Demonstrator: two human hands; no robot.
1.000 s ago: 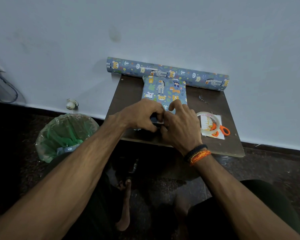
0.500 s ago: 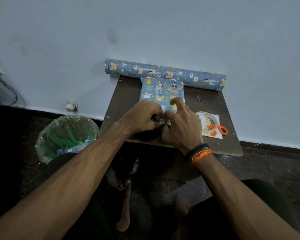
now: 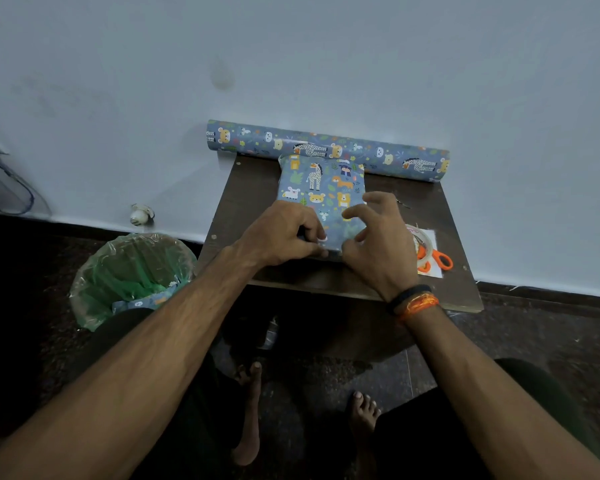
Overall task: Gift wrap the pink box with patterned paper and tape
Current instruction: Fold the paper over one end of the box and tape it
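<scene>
Already covered in blue animal-print paper, box flat on table; left hand pinching near edge, right hand spread wide, fingertips on top.

Wrapped box: blue paper printed with cartoon animals, giraffe, lion, bears, green leaves.
Paper roll: same blue animal print.
Table: dark brown.
Scissors: orange handles.
Tape roll: clear, whitish.
Bin liner: translucent green.
Wristbands: one black, one orange.
Wall: pale blue-white.
</scene>
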